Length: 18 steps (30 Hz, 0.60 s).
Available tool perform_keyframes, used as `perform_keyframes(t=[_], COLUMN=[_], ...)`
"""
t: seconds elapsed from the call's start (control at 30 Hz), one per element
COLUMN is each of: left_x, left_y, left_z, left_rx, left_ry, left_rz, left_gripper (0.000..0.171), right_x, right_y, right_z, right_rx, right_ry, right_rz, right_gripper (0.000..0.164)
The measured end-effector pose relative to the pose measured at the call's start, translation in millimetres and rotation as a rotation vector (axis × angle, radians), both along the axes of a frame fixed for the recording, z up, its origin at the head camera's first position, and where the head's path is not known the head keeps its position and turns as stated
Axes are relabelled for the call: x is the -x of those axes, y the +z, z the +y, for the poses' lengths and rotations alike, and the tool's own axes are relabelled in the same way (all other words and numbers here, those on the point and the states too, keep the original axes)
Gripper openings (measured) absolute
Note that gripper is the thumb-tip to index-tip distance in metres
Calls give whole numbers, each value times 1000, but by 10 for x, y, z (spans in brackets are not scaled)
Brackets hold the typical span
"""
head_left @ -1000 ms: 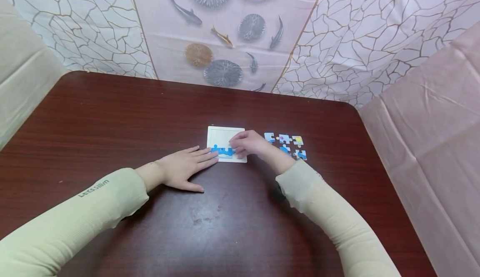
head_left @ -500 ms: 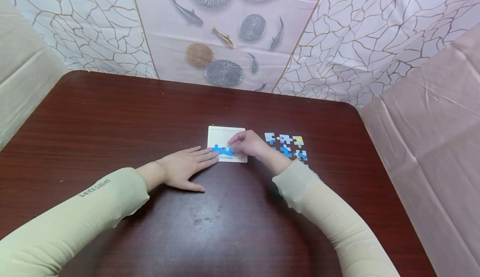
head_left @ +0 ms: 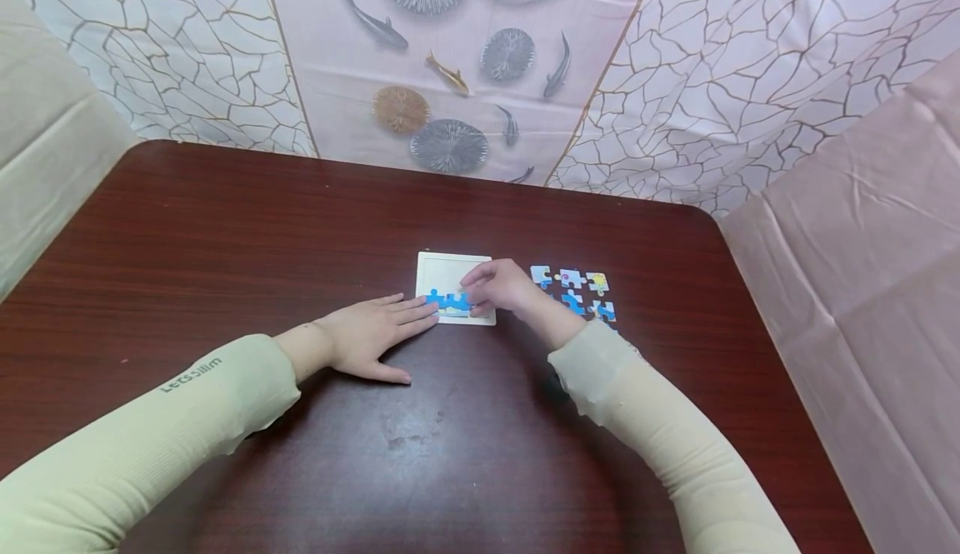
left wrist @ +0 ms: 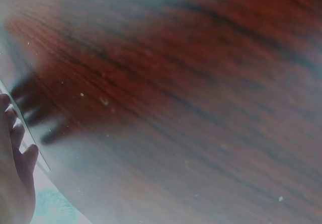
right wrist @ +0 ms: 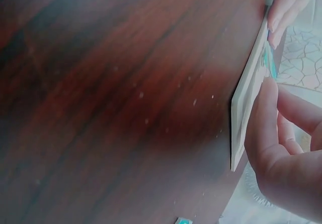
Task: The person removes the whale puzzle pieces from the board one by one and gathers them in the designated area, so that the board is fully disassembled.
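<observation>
A white puzzle tray (head_left: 447, 268) lies on the table, with blue jigsaw pieces (head_left: 454, 301) along its near side. My left hand (head_left: 367, 336) lies flat with fingers spread, its fingertips on the tray's left near corner and the leftmost piece. From the other side, my right hand (head_left: 504, 289) bends over the tray's right part. Its thumb (right wrist: 265, 113) and fingers pinch at the right end of the blue row, on a jigsaw piece they mostly cover. In the left wrist view only the left hand's fingers (left wrist: 17, 138) show at the tray's edge.
Several loose jigsaw pieces (head_left: 572, 279) lie right of the tray, the nearest partly hidden by the right forearm. The dark wooden table (head_left: 262, 221) ends at a patterned cloth (head_left: 450, 62) behind and plain cloth at both sides.
My right hand has made only small movements over the tray, and a bit more blue shows beside its fingertips. The left hand stays in place.
</observation>
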State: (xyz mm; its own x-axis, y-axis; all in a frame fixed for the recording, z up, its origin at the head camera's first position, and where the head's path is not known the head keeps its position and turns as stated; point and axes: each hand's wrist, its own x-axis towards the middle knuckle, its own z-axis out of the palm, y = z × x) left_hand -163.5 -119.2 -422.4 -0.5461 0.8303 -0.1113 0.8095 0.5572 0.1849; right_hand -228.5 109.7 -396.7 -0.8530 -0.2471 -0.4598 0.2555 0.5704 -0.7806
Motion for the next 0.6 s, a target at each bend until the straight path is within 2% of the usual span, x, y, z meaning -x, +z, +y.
perform_keyframes(t=[0.23,0.6], left_x=[3,-1], left_y=[6,7], left_z=[5,3], left_rx=[6,6], left_ry=[5,13], left_rz=[-9,-20], left_gripper=[82,82], right_x=[39,51], right_y=[22,130], right_z=[136,441], right_rx=[84,89], right_ry=[-42,-52], right_rz=[-23,-45], right_gripper=[30,32])
